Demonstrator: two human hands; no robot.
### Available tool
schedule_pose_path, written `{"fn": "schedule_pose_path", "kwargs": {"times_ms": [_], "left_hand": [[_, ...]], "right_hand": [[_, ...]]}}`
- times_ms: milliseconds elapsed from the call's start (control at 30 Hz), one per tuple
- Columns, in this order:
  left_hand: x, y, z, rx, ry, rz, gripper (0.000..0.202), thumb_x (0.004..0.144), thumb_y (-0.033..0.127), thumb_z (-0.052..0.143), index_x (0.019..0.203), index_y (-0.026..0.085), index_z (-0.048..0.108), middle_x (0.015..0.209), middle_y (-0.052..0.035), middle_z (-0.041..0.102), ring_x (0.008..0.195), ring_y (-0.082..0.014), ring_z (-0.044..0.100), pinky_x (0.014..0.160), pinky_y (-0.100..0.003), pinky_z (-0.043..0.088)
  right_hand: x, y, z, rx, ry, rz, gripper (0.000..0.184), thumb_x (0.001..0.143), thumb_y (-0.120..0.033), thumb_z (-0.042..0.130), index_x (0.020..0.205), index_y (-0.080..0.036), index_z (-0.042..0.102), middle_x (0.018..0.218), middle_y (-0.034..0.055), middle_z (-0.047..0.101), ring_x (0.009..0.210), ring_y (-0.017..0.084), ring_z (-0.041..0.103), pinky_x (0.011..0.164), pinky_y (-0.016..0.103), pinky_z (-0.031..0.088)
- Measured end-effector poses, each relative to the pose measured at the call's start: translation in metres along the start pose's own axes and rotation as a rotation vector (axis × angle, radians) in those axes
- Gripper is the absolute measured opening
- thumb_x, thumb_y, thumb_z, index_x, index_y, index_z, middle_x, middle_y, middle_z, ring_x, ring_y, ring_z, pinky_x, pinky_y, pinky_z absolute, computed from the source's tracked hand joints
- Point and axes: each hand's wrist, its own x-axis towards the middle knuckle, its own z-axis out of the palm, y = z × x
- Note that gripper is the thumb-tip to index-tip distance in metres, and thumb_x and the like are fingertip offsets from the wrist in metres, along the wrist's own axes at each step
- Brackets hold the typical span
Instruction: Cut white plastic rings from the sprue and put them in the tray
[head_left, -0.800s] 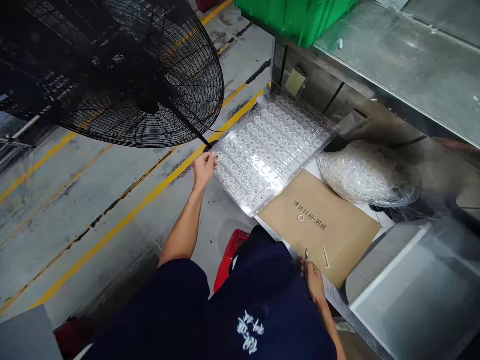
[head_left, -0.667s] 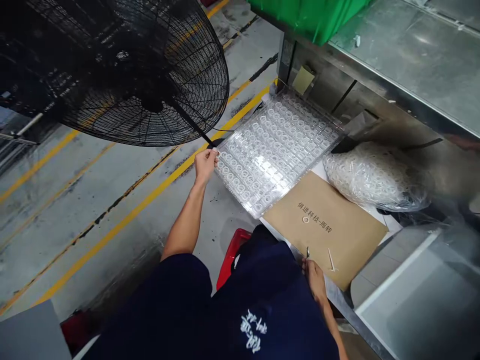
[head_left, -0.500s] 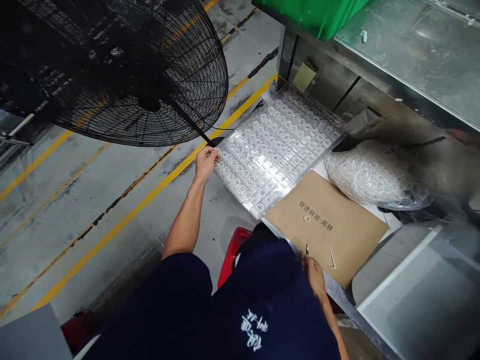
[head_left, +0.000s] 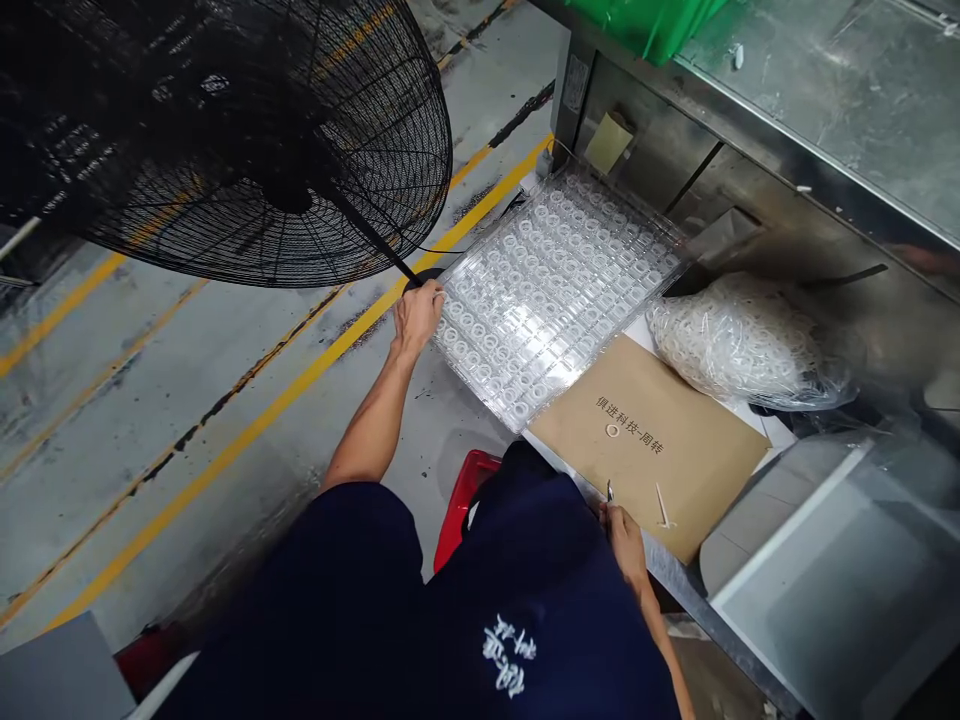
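Note:
My left hand (head_left: pixel 418 318) is at the left corner of a clear plastic tray (head_left: pixel 495 408), its fingers curled closed at the edge. What lies between the fingertips is hidden. Rows of white rings (head_left: pixel 553 270) sit in the tray's pockets. My right hand (head_left: pixel 624 540) is closed around a small metal-tipped tool (head_left: pixel 610 491) at the near edge of a brown cardboard sheet (head_left: pixel 577 425); its handle is hidden in the palm. On the cardboard lie a single ring (head_left: pixel 613 431) and a thin white plastic stick with a branched end (head_left: pixel 662 506).
A large black fan (head_left: pixel 262 150) stands close on the left. Behind the cardboard lies a clear bag of white parts (head_left: pixel 739 340). A translucent bin (head_left: pixel 832 570) is at the right, a green crate (head_left: pixel 649 25) on the metal bench (head_left: pixel 840 100), and a red stool (head_left: pixel 459 510) below.
My left hand has turned at the tray's corner, so more of its back shows, and its fingers have curled in. My right hand keeps the tool in nearly the same place. The view has shifted slightly.

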Motion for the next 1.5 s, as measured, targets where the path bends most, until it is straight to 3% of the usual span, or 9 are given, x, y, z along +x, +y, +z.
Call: {"fn": "schedule_pose_path", "kwargs": {"times_ms": [233,433,633,767,933,1067,1200,1367,1500], "left_hand": [[0.006,-0.005,-0.017,0.012,0.004,-0.03,0.032,0.102,0.036,0.061,0.13,0.021,0.069,0.095,-0.008,0.071,0.084,-0.0258,0.06,0.071,-0.034,0.026],[-0.071,0.118,-0.039,-0.481,0.141,0.443,0.02,0.103,0.024,0.062,0.115,0.012,0.072,0.085,-0.0019,0.065,0.078,-0.0151,0.061,0.082,-0.03,0.044],[-0.189,0.25,0.075,-0.541,-0.643,0.723,0.026,0.105,0.034,0.063,0.121,0.015,0.07,0.113,-0.004,0.067,0.097,-0.0191,0.068,0.085,-0.034,0.053],[-0.216,0.286,0.162,-0.312,-0.743,0.685,0.046,0.098,0.026,0.067,0.141,0.011,0.06,0.13,-0.0157,0.058,0.112,-0.0365,0.066,0.084,-0.047,0.055],[-0.213,0.302,0.193,-0.273,-0.766,0.659,0.029,0.102,0.022,0.055,0.129,0.011,0.059,0.129,-0.0155,0.059,0.105,-0.0352,0.067,0.075,-0.046,0.055],[-0.208,0.298,0.175,-0.391,-0.794,0.658,0.027,0.104,0.022,0.051,0.125,0.01,0.063,0.128,-0.0145,0.06,0.113,-0.0337,0.065,0.091,-0.045,0.054],[-0.201,0.285,0.114,-0.612,-0.73,0.624,0.019,0.106,0.018,0.052,0.109,0.009,0.069,0.109,-0.0091,0.067,0.106,-0.0226,0.064,0.097,-0.034,0.05],[-0.172,0.249,0.02,-0.845,-0.414,0.528,0.021,0.106,0.022,0.056,0.121,0.012,0.066,0.105,-0.0027,0.07,0.096,-0.0124,0.065,0.088,-0.025,0.049],[-0.134,0.208,-0.008,-0.748,-0.225,0.367,0.011,0.099,0.02,0.063,0.103,0.013,0.071,0.093,0.0004,0.07,0.079,-0.0088,0.063,0.077,-0.023,0.049]], "right_hand": [[0.005,0.016,0.004,0.056,0.012,-0.013,0.071,0.087,-0.081,0.039,0.106,-0.015,0.057,0.093,0.0048,0.058,0.085,0.022,0.054,0.081,0.035,0.044],[-0.002,0.015,0.016,0.073,0.032,-0.072,0.066,0.095,-0.075,0.035,0.1,-0.014,0.057,0.089,0.0059,0.06,0.081,0.021,0.056,0.078,0.036,0.043],[-0.002,0.015,0.02,0.1,0.08,-0.067,0.063,0.102,-0.065,0.035,0.109,-0.011,0.067,0.09,0.0066,0.062,0.081,0.022,0.059,0.077,0.035,0.042],[-0.01,0.018,0.018,0.107,0.095,-0.058,0.068,0.1,-0.069,0.034,0.109,-0.011,0.068,0.094,0.0078,0.063,0.086,0.024,0.058,0.08,0.036,0.041],[-0.019,0.032,0.014,0.156,0.109,0.038,0.069,0.093,-0.071,0.036,0.108,-0.012,0.068,0.095,0.0079,0.062,0.085,0.023,0.056,0.08,0.036,0.041],[-0.021,0.037,0.011,0.163,0.119,0.095,0.071,0.09,-0.076,0.038,0.104,-0.013,0.068,0.097,0.0078,0.064,0.085,0.022,0.056,0.081,0.036,0.04],[-0.015,0.037,0.008,0.206,0.075,0.087,0.081,0.084,-0.08,0.04,0.115,-0.01,0.067,0.093,0.0057,0.06,0.084,0.021,0.054,0.081,0.035,0.043],[0.001,0.045,0.004,0.247,0.048,0.069,0.073,0.091,-0.074,0.044,0.12,-0.011,0.065,0.096,0.0051,0.06,0.081,0.018,0.055,0.075,0.034,0.044],[0.01,0.046,0.003,0.244,0.047,0.051,0.067,0.095,-0.071,0.044,0.117,-0.011,0.063,0.096,0.0068,0.059,0.078,0.018,0.055,0.07,0.034,0.042]]}}
